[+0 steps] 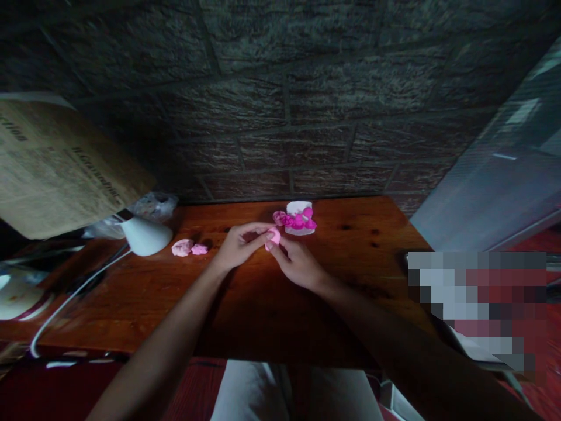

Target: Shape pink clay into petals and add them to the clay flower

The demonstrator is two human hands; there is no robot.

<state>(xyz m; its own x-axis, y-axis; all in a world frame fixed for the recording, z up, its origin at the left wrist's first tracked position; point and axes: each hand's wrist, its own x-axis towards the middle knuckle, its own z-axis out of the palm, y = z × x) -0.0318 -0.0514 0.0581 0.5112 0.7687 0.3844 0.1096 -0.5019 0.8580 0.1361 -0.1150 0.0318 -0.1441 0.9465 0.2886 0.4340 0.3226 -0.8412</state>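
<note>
Between my two hands, over the middle of the wooden table, is a small rounded lump of pink modelling clay (273,237). My left hand (241,244) pinches it from the left with thumb and fingers. From the right, the fingertips of my right hand (297,261) close on the same lump. Just beyond my hands lies a white slab (300,230) with bright magenta clay pieces (298,221) on it. A ruffled darker pink clay piece (279,218) sits at its left edge. Farther left on the table are a pale pink clump (182,247) and a smaller pink clump (200,249).
A lamp with a white base (146,234) and newsprint-patterned shade (61,164) stands at the left, its white cord (81,295) running forward. Behind it lies a clear plastic bag (153,206). A stone-patterned wall (289,105) backs the wooden table (350,257); a grey panel (495,169) rises at right.
</note>
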